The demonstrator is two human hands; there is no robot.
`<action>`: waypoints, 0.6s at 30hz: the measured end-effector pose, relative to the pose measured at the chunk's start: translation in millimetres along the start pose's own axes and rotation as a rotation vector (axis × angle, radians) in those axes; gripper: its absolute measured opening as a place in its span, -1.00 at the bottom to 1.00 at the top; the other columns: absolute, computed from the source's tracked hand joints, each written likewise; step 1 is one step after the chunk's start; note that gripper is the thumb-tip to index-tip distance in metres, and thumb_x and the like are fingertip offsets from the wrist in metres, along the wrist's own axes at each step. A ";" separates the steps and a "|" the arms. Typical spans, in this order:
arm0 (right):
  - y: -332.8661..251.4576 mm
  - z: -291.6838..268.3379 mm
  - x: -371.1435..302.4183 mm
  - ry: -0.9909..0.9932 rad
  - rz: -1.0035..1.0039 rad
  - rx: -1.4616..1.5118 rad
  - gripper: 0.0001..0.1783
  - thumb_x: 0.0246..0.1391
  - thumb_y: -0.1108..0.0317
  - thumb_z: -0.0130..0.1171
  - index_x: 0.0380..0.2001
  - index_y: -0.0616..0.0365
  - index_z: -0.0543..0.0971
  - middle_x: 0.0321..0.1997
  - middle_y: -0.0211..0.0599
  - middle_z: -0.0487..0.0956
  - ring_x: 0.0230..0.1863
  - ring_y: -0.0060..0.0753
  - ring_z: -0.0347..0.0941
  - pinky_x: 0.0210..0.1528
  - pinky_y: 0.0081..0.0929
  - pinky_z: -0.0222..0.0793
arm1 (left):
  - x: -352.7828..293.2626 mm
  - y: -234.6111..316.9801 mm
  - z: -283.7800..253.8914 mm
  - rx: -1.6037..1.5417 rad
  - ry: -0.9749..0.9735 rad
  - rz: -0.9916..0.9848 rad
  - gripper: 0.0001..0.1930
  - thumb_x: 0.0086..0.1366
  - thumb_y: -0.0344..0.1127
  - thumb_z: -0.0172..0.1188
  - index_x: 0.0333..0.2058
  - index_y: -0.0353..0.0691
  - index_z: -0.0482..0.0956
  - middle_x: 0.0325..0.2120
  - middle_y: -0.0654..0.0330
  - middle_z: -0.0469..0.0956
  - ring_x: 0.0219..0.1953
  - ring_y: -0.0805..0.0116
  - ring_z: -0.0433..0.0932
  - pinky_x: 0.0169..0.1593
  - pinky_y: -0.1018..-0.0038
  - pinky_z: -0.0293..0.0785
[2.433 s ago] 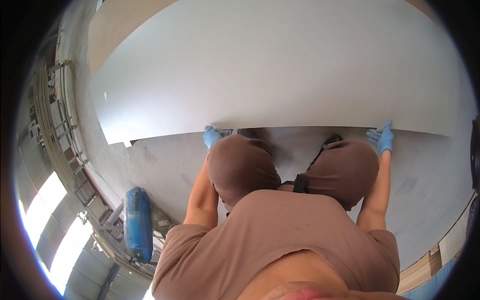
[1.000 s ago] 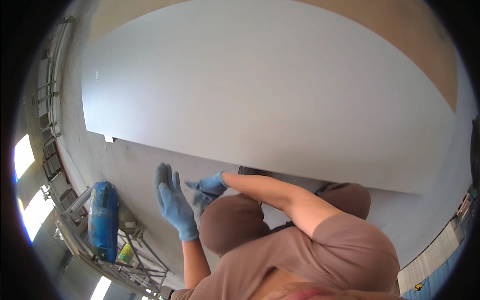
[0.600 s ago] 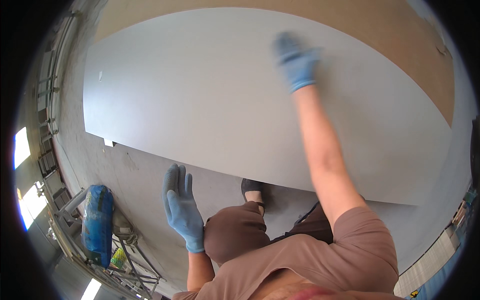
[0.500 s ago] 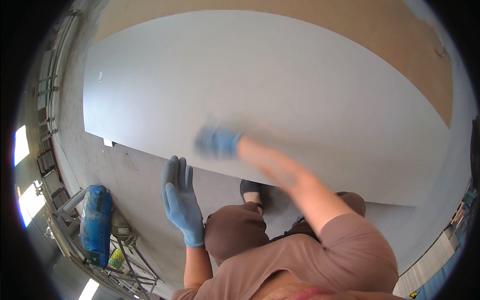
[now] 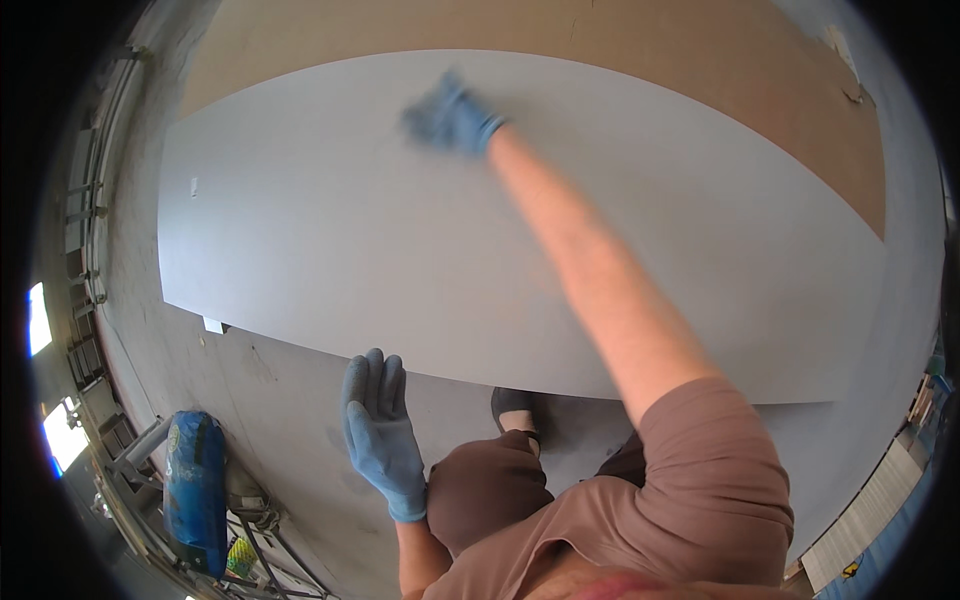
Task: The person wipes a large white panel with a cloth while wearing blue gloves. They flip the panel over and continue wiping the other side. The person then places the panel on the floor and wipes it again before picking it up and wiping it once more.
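A large pale grey-white panel [image 5: 480, 250] lies flat in front of me, curved at its edges by the lens. My right hand [image 5: 455, 120], in a blue glove, reaches over its far part, with the arm stretched out. Motion smears the fingers, so whether they hold something, or touch the surface, cannot be made out. My left hand [image 5: 383, 430], gloved in the same blue, is raised palm up beside my knee near the panel's close edge. Its fingers are stretched out and nothing is in it.
Brown board [image 5: 690, 40] shows beyond the panel's far edge. At the lower left, a blue wrapped bundle [image 5: 195, 490] rests by a metal frame [image 5: 265, 555]. Racks [image 5: 90, 210] run along the left side. My foot [image 5: 514, 410] stands by the panel's near edge.
My right hand has swept away from me, from near the panel's close edge to its far part, straightening the arm. The left hand stays open, slightly lower in view.
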State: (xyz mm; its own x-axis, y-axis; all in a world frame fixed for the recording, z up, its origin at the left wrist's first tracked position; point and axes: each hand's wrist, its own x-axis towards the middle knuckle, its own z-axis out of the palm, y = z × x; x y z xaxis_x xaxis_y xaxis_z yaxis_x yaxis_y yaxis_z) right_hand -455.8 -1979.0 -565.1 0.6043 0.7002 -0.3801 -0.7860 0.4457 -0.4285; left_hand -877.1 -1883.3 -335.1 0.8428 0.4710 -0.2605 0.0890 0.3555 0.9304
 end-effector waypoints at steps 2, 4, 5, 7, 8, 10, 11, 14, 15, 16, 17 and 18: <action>-112.0 -56.6 -58.7 0.302 -0.444 -0.005 -0.04 0.42 -0.41 -0.35 0.46 0.25 0.28 0.54 -0.04 0.33 0.50 0.04 0.28 0.56 0.06 0.14 | 3.4 -0.4 -2.1 -0.004 0.023 -0.013 -0.38 0.69 -0.06 -0.24 0.46 -0.47 0.16 0.41 -0.19 0.32 0.42 -0.11 0.35 0.51 0.02 0.24; -195.2 -116.3 -128.6 0.697 -0.962 -0.043 -0.13 0.45 -0.30 -0.33 0.43 0.25 0.32 0.53 0.00 0.33 0.52 0.04 0.25 0.58 0.02 0.10 | 6.2 0.6 -2.8 0.006 0.061 -0.025 -0.38 0.69 -0.06 -0.24 0.45 -0.48 0.17 0.40 -0.19 0.33 0.41 -0.11 0.37 0.50 0.02 0.26; -213.4 -140.0 -157.0 0.855 -1.136 -0.109 -0.17 0.46 -0.25 -0.31 0.42 0.25 0.34 0.52 0.03 0.34 0.52 0.04 0.23 0.59 0.01 0.08 | 8.9 0.4 -2.0 0.007 0.073 -0.031 -0.39 0.69 -0.07 -0.24 0.45 -0.49 0.18 0.39 -0.20 0.33 0.41 -0.11 0.37 0.49 0.01 0.27; -213.3 -158.2 -175.6 0.810 -1.045 -0.054 -0.16 0.47 -0.25 -0.28 0.43 0.28 0.30 0.56 0.04 0.28 0.54 0.05 0.21 0.60 0.03 0.06 | 10.7 -4.2 6.1 0.007 0.057 -0.059 -0.40 0.69 -0.08 -0.24 0.44 -0.50 0.19 0.39 -0.21 0.34 0.40 -0.12 0.39 0.48 0.01 0.29; -194.6 -154.9 -176.6 0.795 -1.043 -0.019 -0.16 0.47 -0.25 -0.27 0.44 0.29 0.28 0.58 0.05 0.26 0.56 0.05 0.20 0.61 0.04 0.06 | 13.2 -6.3 11.0 0.013 0.027 -0.070 -0.40 0.69 -0.09 -0.23 0.44 -0.50 0.20 0.38 -0.22 0.34 0.39 -0.12 0.40 0.48 0.01 0.30; -137.8 -118.1 -151.1 0.482 -0.879 -0.023 -0.18 0.48 -0.25 -0.16 0.42 0.29 0.30 0.54 0.09 0.31 0.52 0.08 0.27 0.58 0.03 0.15 | 16.8 -11.0 22.7 0.021 -0.026 -0.057 -0.41 0.69 -0.11 -0.21 0.43 -0.51 0.21 0.37 -0.23 0.35 0.38 -0.15 0.41 0.47 0.01 0.32; -107.8 -96.6 -140.8 0.305 -0.673 -0.054 -0.16 0.47 -0.27 -0.12 0.43 0.28 0.29 0.49 0.15 0.37 0.46 0.10 0.36 0.55 0.03 0.20 | 17.7 -13.4 28.2 0.016 -0.035 -0.057 -0.41 0.69 -0.11 -0.20 0.43 -0.51 0.21 0.38 -0.23 0.35 0.38 -0.15 0.41 0.47 0.01 0.32; -46.2 -54.9 -125.4 -0.092 0.127 0.155 -0.13 0.46 -0.33 -0.18 0.31 0.33 0.42 0.42 0.18 0.45 0.43 0.10 0.40 0.52 0.04 0.25 | 17.0 -18.3 40.0 0.021 -0.060 -0.086 -0.41 0.68 -0.12 -0.19 0.43 -0.51 0.20 0.38 -0.23 0.34 0.38 -0.15 0.40 0.48 0.01 0.31; -48.8 -57.7 -128.9 -0.068 0.079 0.082 -0.13 0.47 -0.35 -0.22 0.31 0.31 0.42 0.42 0.16 0.45 0.43 0.10 0.40 0.49 0.01 0.28 | 15.5 -19.3 42.2 0.017 -0.070 -0.098 -0.41 0.68 -0.12 -0.18 0.43 -0.51 0.20 0.38 -0.23 0.34 0.39 -0.15 0.40 0.48 0.01 0.31; -60.0 -67.1 -136.9 -0.089 0.087 0.051 -0.13 0.47 -0.36 -0.26 0.31 0.29 0.42 0.43 0.14 0.44 0.44 0.09 0.39 0.47 -0.01 0.31 | 14.1 -19.8 42.9 0.011 -0.077 -0.109 -0.41 0.68 -0.12 -0.18 0.44 -0.51 0.20 0.39 -0.23 0.34 0.39 -0.15 0.40 0.48 0.01 0.31; -83.3 -84.1 -143.0 -0.065 0.092 -0.019 -0.12 0.48 -0.38 -0.30 0.31 0.26 0.42 0.44 0.11 0.44 0.44 0.09 0.38 0.45 -0.03 0.34 | 12.1 -18.7 42.8 0.030 -0.077 -0.115 -0.41 0.68 -0.12 -0.17 0.44 -0.51 0.19 0.39 -0.23 0.34 0.39 -0.15 0.40 0.48 0.02 0.31; -123.8 -107.1 -149.9 0.236 -0.228 -0.013 -0.20 0.51 -0.26 -0.35 0.35 0.25 0.40 0.46 0.05 0.42 0.43 -0.01 0.38 0.44 -0.06 0.34 | 9.6 -17.2 42.0 0.046 -0.074 -0.117 -0.41 0.68 -0.12 -0.17 0.44 -0.51 0.19 0.39 -0.22 0.33 0.39 -0.15 0.39 0.48 0.02 0.30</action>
State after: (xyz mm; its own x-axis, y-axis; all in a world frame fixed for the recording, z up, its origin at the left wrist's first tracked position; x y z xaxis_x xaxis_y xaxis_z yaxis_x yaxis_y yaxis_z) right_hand -435.1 -2198.8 -542.8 0.7792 0.4339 -0.4523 -0.6263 0.5679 -0.5341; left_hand -848.3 -1918.8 -342.8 0.8619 0.3668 -0.3500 0.2118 0.3667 0.9059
